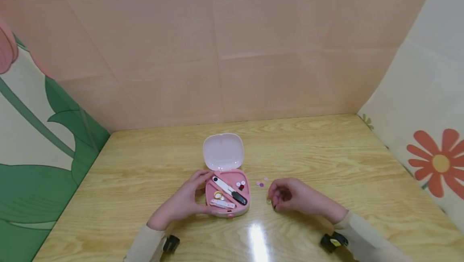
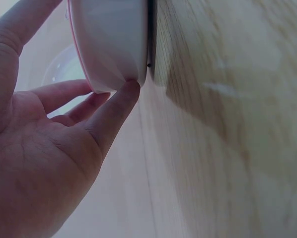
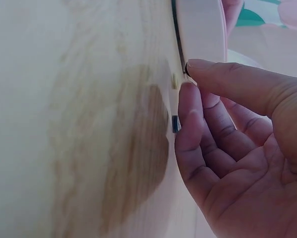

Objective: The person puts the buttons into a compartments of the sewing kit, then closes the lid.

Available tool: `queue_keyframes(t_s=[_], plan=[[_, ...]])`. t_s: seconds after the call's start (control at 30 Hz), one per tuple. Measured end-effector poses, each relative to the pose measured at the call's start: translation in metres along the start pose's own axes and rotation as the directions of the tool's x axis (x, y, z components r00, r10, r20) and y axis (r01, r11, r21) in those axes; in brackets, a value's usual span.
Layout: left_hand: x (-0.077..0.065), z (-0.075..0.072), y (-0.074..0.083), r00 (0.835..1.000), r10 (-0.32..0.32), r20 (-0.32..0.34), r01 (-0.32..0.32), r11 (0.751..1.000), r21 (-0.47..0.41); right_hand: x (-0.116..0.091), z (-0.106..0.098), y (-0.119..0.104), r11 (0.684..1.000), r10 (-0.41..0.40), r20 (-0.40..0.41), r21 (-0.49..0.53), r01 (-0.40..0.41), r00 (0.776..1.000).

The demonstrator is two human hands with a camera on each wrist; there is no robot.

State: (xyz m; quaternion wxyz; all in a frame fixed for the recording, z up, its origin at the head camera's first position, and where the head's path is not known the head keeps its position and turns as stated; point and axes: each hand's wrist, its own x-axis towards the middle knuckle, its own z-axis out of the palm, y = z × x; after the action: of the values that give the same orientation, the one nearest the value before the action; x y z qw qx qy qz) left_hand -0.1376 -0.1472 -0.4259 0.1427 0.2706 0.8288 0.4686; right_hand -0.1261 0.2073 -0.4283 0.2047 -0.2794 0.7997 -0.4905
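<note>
The right hand's [image 1: 297, 196] thumb and fingers pinch a small black piece [image 3: 187, 68], likely a button, low over the surface [image 1: 311, 149], right of an open pink case [image 1: 237, 174]; a yellowish button [image 1: 269, 201] lies just beside those fingers; pink and purple buttons [image 1: 262, 185] lie farther off; the left hand [image 1: 186, 198] grips the case's left side, thumb near, other fingers far; the slight pinch could slip and drop the piece, or a knuckle scatter loose buttons; a hard push from the left might slide the case; its lid [image 1: 223, 152] stands raised along the far edge, hemming that side; the right rim faces open room.
</note>
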Motion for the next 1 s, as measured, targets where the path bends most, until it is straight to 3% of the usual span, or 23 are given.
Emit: queue_keyframes(t_s=[0.43, 1.0], plan=[[-0.0003, 0.0005, -0.0008, 1.0, -0.014, 0.002, 0.014, 1.0, -0.007, -0.0001, -0.0043, -0.0024, 0.999, 0.03, -0.007, 0.027, -0.029, 1.0], [-0.0001, 0.0002, -0.0005, 1.0, -0.016, 0.0, 0.016, 1.0, 0.001, 0.0027, -0.0085, -0.0012, 0.997, -0.029, -0.018, 0.066, 0.03, 0.999]])
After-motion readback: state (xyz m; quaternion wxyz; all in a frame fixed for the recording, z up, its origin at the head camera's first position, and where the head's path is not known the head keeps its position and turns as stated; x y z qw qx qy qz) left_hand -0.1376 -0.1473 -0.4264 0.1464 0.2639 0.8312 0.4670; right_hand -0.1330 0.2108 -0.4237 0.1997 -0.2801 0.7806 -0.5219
